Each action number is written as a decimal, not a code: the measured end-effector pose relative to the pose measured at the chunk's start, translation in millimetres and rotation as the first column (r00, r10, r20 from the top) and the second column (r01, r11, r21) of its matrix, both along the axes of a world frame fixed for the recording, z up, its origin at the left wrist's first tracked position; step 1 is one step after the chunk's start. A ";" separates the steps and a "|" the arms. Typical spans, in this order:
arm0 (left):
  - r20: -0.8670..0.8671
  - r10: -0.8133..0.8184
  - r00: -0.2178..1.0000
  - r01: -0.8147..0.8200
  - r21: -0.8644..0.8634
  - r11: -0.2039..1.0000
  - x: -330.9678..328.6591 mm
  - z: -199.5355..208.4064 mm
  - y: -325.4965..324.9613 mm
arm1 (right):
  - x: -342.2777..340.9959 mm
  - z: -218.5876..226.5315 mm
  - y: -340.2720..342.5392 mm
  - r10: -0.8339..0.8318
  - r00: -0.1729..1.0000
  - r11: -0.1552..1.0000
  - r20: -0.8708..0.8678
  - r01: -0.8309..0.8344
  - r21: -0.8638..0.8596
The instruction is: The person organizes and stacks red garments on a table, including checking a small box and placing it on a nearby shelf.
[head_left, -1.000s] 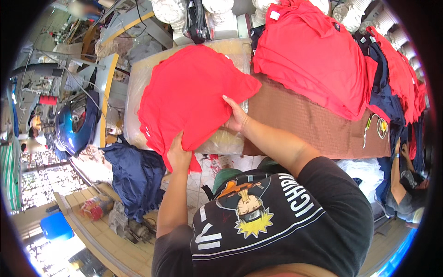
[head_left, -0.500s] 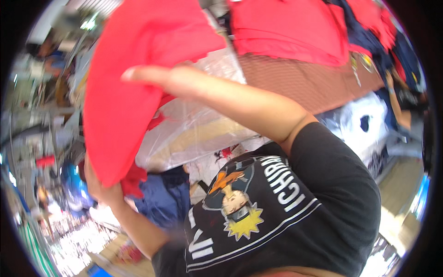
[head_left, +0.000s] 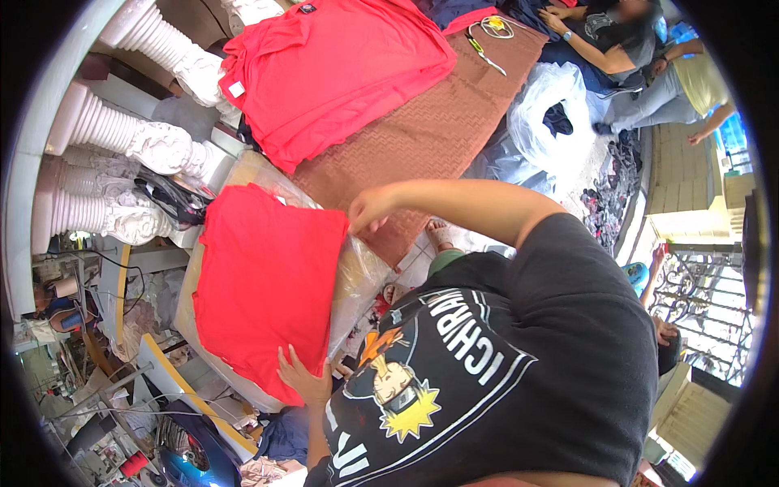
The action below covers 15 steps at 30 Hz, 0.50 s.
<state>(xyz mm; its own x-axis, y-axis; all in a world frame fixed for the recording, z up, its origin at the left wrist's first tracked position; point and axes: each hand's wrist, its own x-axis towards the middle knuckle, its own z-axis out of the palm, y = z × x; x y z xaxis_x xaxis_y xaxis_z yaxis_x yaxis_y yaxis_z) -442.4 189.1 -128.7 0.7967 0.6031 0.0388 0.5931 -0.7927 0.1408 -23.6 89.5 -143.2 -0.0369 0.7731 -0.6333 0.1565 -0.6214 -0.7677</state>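
A red shirt (head_left: 268, 284) lies spread out on a padded surface (head_left: 365, 272) wrapped in clear plastic. My left hand (head_left: 305, 378) rests flat on its near edge, fingers apart. At the shirt's right corner, my right hand (head_left: 372, 211) has its fingers curled together and pinches the cloth. The fingertips are partly hidden there. Beyond them, a pile of red shirts (head_left: 341, 73) sits on a brown woven mat (head_left: 406, 154).
Green-handled scissors (head_left: 485, 55) lie on the mat's far right. White carved columns (head_left: 122, 138) line the left. A sewing machine (head_left: 191, 446) stands at lower left, and a clear plastic bag (head_left: 552, 122) at right. A co-worker (head_left: 608, 49) handles dark cloth at far right.
The red shirt was held up in the air and now lies flat on the plastic-wrapped surface. My left hand has opened onto it. The view has turned, showing more to the right.
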 end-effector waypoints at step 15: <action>0.377 0.587 0.717 -0.056 -0.807 0.588 478.6 -13.6 159.9 | 227.6 -37.8 -71.2 -0.810 0.052 0.160 -0.584 0.978 -0.135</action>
<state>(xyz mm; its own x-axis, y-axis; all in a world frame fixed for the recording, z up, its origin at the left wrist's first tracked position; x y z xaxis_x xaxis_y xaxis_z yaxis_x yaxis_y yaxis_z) 36.2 348.9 -142.3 0.5102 0.8433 -0.1686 0.3716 -0.0394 0.9276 204.0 18.3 -181.0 0.6254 0.5110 -0.5897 -0.7554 0.2071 -0.6217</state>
